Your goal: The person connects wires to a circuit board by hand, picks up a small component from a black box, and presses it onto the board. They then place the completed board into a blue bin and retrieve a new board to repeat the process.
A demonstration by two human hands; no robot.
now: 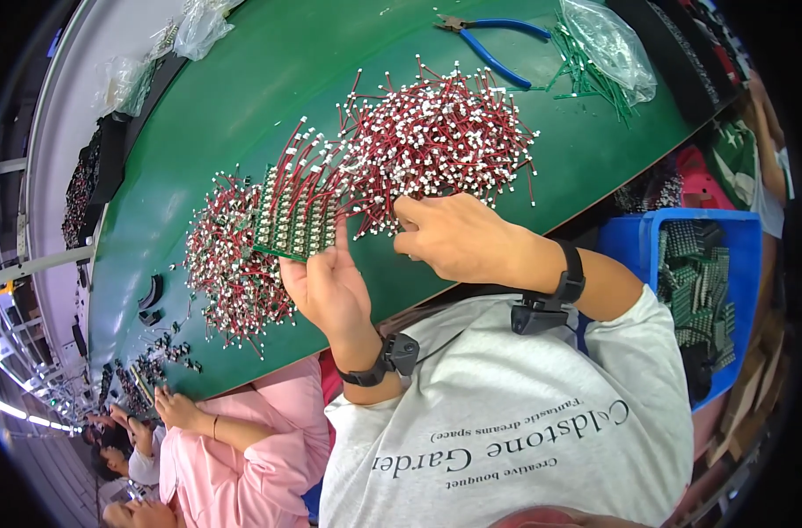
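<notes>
My left hand grips a green circuit board panel by its near edge, thumb on top. Rows of small metal parts cover the panel, and red wires with white connectors stand up from many of them. At the near edge of a big heap of red wire leads with white connectors, my right hand has its fingers curled closed; what they hold, if anything, is hidden. Left of the panel lies a second pile of wired parts, partly behind it.
Blue-handled cutters lie at the back, beside green strips and a clear plastic bag. A blue bin with green board panels stands at my right. On the left, a co-worker's hand is near small black parts.
</notes>
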